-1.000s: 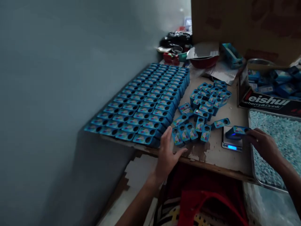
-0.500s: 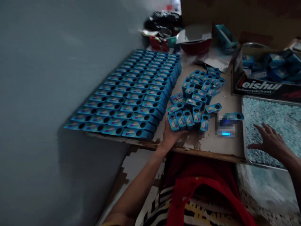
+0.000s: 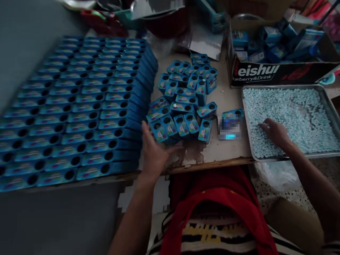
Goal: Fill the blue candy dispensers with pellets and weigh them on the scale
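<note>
My left hand [image 3: 154, 152] is open at the table's front edge, thumb stretched to the right. Its fingers lie along the left side of a short row of small blue boxes [image 3: 181, 125], each with a dark round hole on top. More such boxes [image 3: 186, 92] stand loosely grouped behind. My right hand [image 3: 276, 132] is down in a metal tray [image 3: 246, 122] of small pale blue tablets [image 3: 289, 106]. Its fingers are drawn together among the tablets; how many they hold is hidden.
Left, a large block of blue boxes [image 3: 87, 106] stands in tight rows beside the wall. A black-printed carton [image 3: 255, 76] with blue packs sits behind the tray. A dark red bowl [image 3: 167, 26] stands at the back. A partly blurred-out item [image 3: 230, 127] lies left of the tray.
My view has swung right and down. My right hand has gone from spread above the tray to closed fingers in the tablets. The front boxes now stand closer together beside my left hand.
</note>
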Tool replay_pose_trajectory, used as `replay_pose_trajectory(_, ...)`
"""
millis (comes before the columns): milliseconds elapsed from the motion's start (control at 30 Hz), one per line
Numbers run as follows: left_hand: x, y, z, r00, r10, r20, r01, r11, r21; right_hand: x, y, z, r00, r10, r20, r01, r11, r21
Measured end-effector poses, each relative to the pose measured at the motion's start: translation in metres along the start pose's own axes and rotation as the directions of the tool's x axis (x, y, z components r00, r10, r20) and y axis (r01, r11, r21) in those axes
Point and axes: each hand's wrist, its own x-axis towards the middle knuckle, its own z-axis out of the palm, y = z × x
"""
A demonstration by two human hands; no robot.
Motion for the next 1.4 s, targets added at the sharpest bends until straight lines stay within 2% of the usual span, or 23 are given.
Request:
replay_pose_trajectory(33,-0.004,0.012,-0.010,0.998,0.043,-0.035,-0.041,0.998,0.047,0.003,0.004,-0.004,0.996,0.082,-0.030,-0.075,0.980,0.185)
replay_pose_trajectory(100,-0.008,0.046,-0.026,0.985,0.133,-0.113,-0.123,0.988,0.098,0.010,0.014,-0.013,0.984,0.178,-0.029,-0.140,0.854,0.502)
replay_pose_trajectory(167,-0.006,0.088,-0.030,0.952,0.269,-0.144,-0.248,0.957,0.147,0.018,0.024,-0.021,0.985,0.174,-0.001,-0.128,0.731,0.671)
replay_pose_trajectory(200,-0.002,0.110,-0.025,0.932,0.342,-0.123,-0.318,0.931,0.177,0.022,0.028,-0.024,0.988,0.153,0.001,-0.107,0.686,0.720)
replay_pose_trajectory(233,0.005,0.131,-0.017,0.910,0.408,-0.066,-0.389,0.900,0.198,0.025,0.030,-0.027,0.991,0.132,-0.003,-0.083,0.641,0.763)
replay_pose_trajectory(300,0.024,0.165,0.011,0.863,0.491,0.124,-0.506,0.843,0.184,0.031,0.031,-0.028,0.995,0.095,-0.017,-0.036,0.528,0.849)
replay_pose_trajectory(367,0.045,0.187,0.045,0.808,0.499,0.312,-0.559,0.817,0.141,0.033,0.027,-0.028,0.996,0.081,-0.031,-0.009,0.453,0.891)
replay_pose_trajectory(467,0.070,0.198,0.087,0.752,0.464,0.469,-0.582,0.801,0.141,0.030,0.015,-0.028,0.994,0.108,-0.028,-0.011,0.349,0.937)
replay_pose_trajectory(533,0.079,0.197,0.103,0.735,0.435,0.521,-0.586,0.794,0.162,0.026,0.005,-0.028,0.990,0.132,-0.042,0.003,0.284,0.959)
replay_pose_trajectory(600,0.083,0.195,0.109,0.723,0.404,0.561,-0.583,0.792,0.181,0.022,-0.004,-0.028,0.986,0.146,-0.078,0.028,0.315,0.949)
replay_pose_trajectory(667,0.082,0.193,0.110,0.711,0.382,0.590,-0.583,0.790,0.190,0.020,-0.009,-0.025,0.991,0.119,-0.065,-0.004,0.499,0.867)
replay_pose_trajectory(767,0.079,0.194,0.107,0.700,0.393,0.596,-0.594,0.784,0.181,0.020,-0.012,-0.019,0.997,0.053,0.061,-0.077,0.861,0.504)
replay_pose_trajectory(833,0.076,0.196,0.101,0.700,0.402,0.590,-0.598,0.781,0.177,0.022,-0.014,-0.018,0.996,0.022,0.088,-0.042,0.972,0.232)
replay_pose_trajectory(900,0.075,0.199,0.093,0.696,0.404,0.593,-0.601,0.780,0.174,0.025,-0.020,-0.020,0.995,0.015,0.103,-0.030,0.990,0.139)
replay_pose_trajectory(967,0.075,0.201,0.083,0.687,0.411,0.599,-0.606,0.779,0.161,0.030,-0.031,-0.028,0.978,0.047,0.206,-0.107,0.952,0.288)
replay_pose_trajectory(1000,0.075,0.201,0.079,0.683,0.419,0.598,-0.609,0.779,0.150,0.033,-0.039,-0.033,0.958,0.049,0.284,-0.168,0.894,0.415)
replay_pose_trajectory(1067,0.077,0.200,0.071,0.677,0.440,0.590,-0.615,0.779,0.125,0.041,-0.057,-0.043,0.916,-0.017,0.402,-0.270,0.714,0.646)
replay_pose_trajectory(1133,0.079,0.197,0.067,0.675,0.461,0.576,-0.617,0.781,0.097,0.050,-0.077,-0.051,0.897,-0.118,0.426,-0.290,0.571,0.768)
replay_pose_trajectory(1167,0.079,0.195,0.066,0.675,0.470,0.568,-0.616,0.783,0.083,0.055,-0.087,-0.053,0.897,-0.151,0.416,-0.274,0.549,0.790)
replay_pose_trajectory(1200,0.080,0.192,0.065,0.676,0.479,0.560,-0.615,0.786,0.071,0.059,-0.097,-0.054,0.903,-0.169,0.396,-0.245,0.556,0.794)
replay_pose_trajectory(1267,0.082,0.186,0.063,0.680,0.492,0.543,-0.613,0.789,0.052,0.066,-0.116,-0.053,0.915,-0.196,0.353,-0.153,0.640,0.753)
replay_pose_trajectory(1400,0.085,0.175,0.056,0.691,0.507,0.516,-0.611,0.790,0.043,0.064,-0.147,-0.052,0.909,-0.307,0.280,0.153,0.874,0.461)
